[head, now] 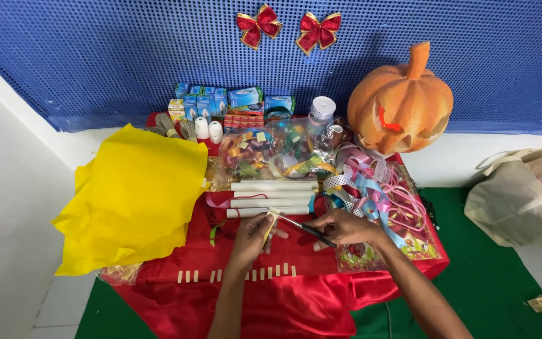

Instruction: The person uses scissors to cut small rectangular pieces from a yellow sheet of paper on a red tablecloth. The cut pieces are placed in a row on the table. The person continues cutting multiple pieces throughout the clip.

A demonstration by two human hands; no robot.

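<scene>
1. Pinching a short pale strip point(270, 224) upright, the left hand point(253, 237) is closed on it above the red surface point(321, 282).
2. Right hand point(344, 227) grips scissors point(302, 228), blades parted at the strip's top.
3. Small cut pieces point(239, 274) lie in a row on the surface, near the hands.
4. White rolls point(272, 194) lie just beyond; yellow sheet point(133, 194) to the left, ribbons point(371, 188) to the right.
</scene>
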